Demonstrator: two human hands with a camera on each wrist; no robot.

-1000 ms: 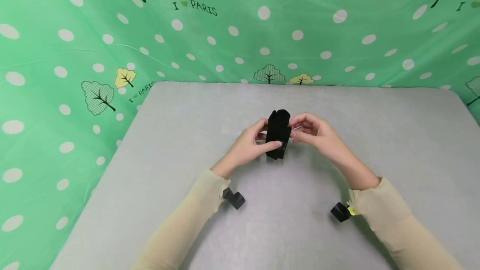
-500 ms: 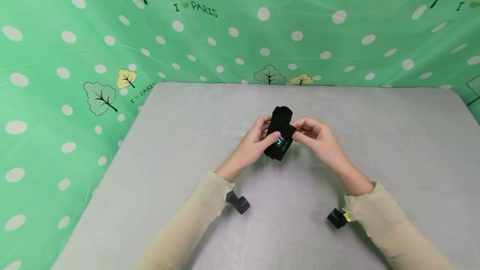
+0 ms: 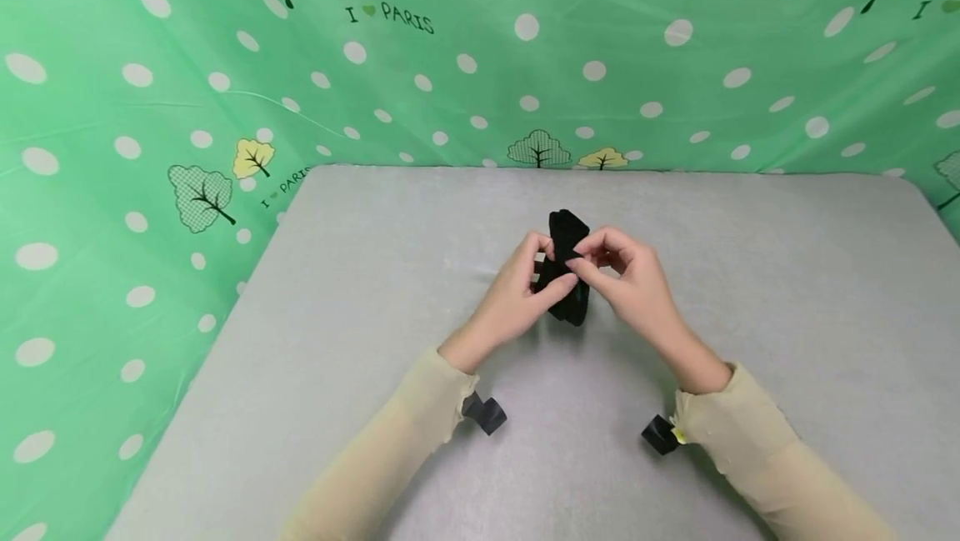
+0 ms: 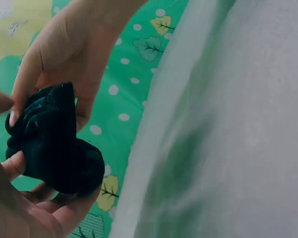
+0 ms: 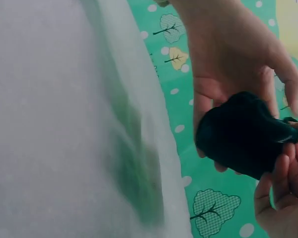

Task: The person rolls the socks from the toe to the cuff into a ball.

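Observation:
A black folded cloth bundle (image 3: pixel 567 228), soft and creased, is held off the table in front of me. In the left wrist view the same bundle (image 4: pixel 57 134) shows as bunched folds, with fingers on both sides. In the right wrist view the bundle (image 5: pixel 238 136) has a narrow end pinched between fingertips. My left hand (image 3: pixel 517 295) grips its left side, thumb across the front and fingers behind. From the right, my right hand (image 3: pixel 626 274) pinches cloth near the middle between thumb and fingers. The thumbs nearly meet, and the fingers hide part of the front.
A grey table (image 3: pixel 360 274) with rounded far corners lies under both hands. Behind and to the left hangs a green sheet (image 3: pixel 480 49) with white dots and printed trees. Small black devices, a left one (image 3: pixel 491 414) and a right one (image 3: pixel 662 434), hang at the wrists.
My right hand has moved left across the bundle with the pinched cloth, folding it over the front. The bundle has turned and shifted slightly right. A pale print seen half a second ago is now mostly covered.

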